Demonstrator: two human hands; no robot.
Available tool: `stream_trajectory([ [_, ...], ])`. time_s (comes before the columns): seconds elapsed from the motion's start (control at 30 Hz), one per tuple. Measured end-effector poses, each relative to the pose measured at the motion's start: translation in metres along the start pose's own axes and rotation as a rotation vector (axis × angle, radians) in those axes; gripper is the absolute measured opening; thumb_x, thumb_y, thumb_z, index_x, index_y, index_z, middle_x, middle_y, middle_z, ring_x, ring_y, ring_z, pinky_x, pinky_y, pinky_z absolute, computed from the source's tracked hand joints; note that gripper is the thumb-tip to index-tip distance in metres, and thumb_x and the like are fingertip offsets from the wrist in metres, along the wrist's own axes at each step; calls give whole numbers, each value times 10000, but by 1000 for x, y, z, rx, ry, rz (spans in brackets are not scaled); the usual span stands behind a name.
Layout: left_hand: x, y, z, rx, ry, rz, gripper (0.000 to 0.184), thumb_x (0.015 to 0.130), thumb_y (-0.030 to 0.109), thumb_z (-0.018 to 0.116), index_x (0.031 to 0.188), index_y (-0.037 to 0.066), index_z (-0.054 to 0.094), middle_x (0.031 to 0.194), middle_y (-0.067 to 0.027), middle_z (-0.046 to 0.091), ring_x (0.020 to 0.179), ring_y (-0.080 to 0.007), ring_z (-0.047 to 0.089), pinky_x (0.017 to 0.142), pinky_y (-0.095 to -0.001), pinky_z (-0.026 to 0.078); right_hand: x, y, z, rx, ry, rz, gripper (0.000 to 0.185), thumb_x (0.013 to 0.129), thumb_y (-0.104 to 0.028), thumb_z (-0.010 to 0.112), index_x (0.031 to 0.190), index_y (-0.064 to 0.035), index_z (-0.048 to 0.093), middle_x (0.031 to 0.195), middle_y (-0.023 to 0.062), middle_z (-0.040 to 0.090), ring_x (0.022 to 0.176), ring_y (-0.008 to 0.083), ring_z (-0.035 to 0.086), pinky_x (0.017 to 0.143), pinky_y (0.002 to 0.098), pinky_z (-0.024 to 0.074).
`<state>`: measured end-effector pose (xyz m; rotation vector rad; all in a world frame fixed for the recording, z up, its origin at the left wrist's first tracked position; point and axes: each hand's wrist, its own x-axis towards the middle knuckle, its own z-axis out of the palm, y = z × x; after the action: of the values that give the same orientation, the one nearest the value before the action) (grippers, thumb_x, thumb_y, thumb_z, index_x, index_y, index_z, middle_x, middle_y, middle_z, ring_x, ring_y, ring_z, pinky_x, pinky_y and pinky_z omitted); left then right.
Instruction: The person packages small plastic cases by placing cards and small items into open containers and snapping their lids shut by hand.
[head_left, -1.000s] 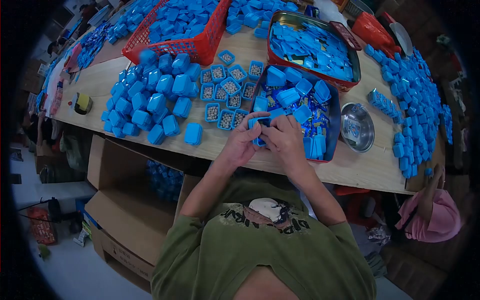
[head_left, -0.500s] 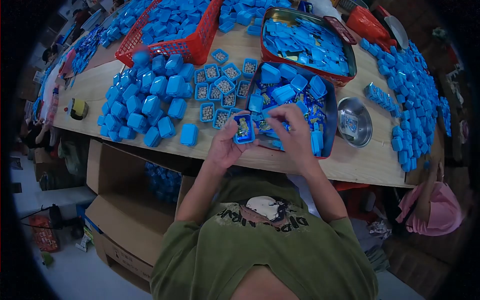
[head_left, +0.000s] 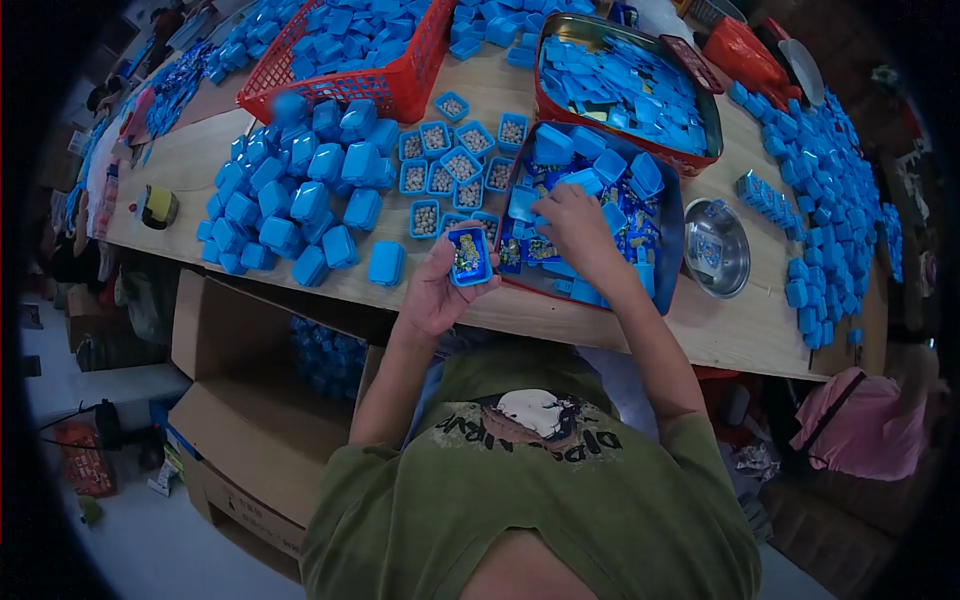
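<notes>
My left hand (head_left: 436,290) holds a small blue box (head_left: 469,256) with a dark blue and yellow packet inside, tilted toward me. Over the rectangular tin (head_left: 668,255), my right hand (head_left: 577,228) reaches in with its fingertips at a light blue lid (head_left: 523,203); whether they grip it is hard to tell. Blue lids and shiny printed packets lie in this tin. Left of it stand several open blue boxes (head_left: 462,167) filled with pale round beads. Closed blue boxes (head_left: 310,201) are heaped further left.
A red basket (head_left: 395,92) of blue boxes stands behind. Near the right hand are a metal bowl (head_left: 716,248) and a second tin (head_left: 713,125) of flat blue pieces. More boxes (head_left: 822,210) cover the right side. An open carton (head_left: 250,430) sits below the table edge.
The left hand first held the box with the right hand at it, and now holds it alone, a little further left. My right hand has moved away into the tin.
</notes>
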<state>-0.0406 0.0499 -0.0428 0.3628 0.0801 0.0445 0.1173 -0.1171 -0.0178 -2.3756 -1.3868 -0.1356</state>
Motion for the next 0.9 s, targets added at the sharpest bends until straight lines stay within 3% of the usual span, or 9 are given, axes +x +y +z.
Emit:
stream_trajectory([
  [0.23,-4,5,1,-10,-24,12,528,892,304,600,1287,27,385,1087,-190,566,1014,-310,608,815,-447,567,13,-17,30,-131,-177,67,570,664,-207,763,1156,-45,525,1167,170,502,1124,322,452,838,439,393],
  [0.43,-4,6,-6,-16,-4,15,533,890,320,597,1292,41,388,1081,-178,575,1013,-307,608,817,-446,563,17,-11,31,-213,-140,73,360,740,-196,711,1046,-44,599,1092,115,605,1022,275,548,825,418,392],
  [0.53,-3,6,-8,-35,-12,2,545,889,332,595,1303,48,384,1083,-169,580,1017,-302,608,820,-450,559,16,-8,16,-157,72,77,200,802,-124,650,988,-55,624,1022,88,636,912,265,592,790,392,398],
  [0.6,-3,7,-11,-46,-5,-10,555,892,342,589,1314,49,378,1092,-163,581,1020,-293,608,829,-455,552,16,-8,4,-32,360,39,152,870,-75,581,1015,-62,625,988,87,626,840,213,594,746,328,417],
  [0.63,-3,7,-12,-46,0,-1,555,892,342,589,1314,49,378,1092,-163,581,1020,-293,608,829,-455,552,19,-15,-4,-25,356,31,152,870,-75,581,1015,-62,625,988,87,626,840,213,594,746,328,417],
  [0.7,-2,7,-13,-56,-15,-25,556,898,351,579,1320,51,375,1097,-154,584,1017,-289,611,842,-462,543,22,-35,-29,434,490,169,104,884,-78,572,968,-43,623,781,76,575,750,209,544,674,319,417],
  [0.73,-2,7,-12,-55,-9,-17,556,898,351,579,1320,51,375,1097,-154,584,1017,-289,611,842,-462,543,20,-42,-38,680,408,261,111,905,-86,572,996,-43,616,782,28,560,738,126,521,650,262,416],
  [0.83,-1,4,-7,-46,-19,-49,553,903,358,569,1323,56,375,1121,-145,576,1013,-289,616,855,-465,534,24,-65,-53,1053,130,324,150,918,-101,570,1052,-42,601,878,-18,559,777,36,495,685,206,418],
  [0.9,-2,3,-1,20,-25,-63,583,893,373,577,1340,71,358,1162,-139,560,1034,-291,608,872,-477,522,27,-73,-40,1139,78,312,146,914,-106,579,1042,-38,596,872,-15,557,771,39,493,683,199,416],
])
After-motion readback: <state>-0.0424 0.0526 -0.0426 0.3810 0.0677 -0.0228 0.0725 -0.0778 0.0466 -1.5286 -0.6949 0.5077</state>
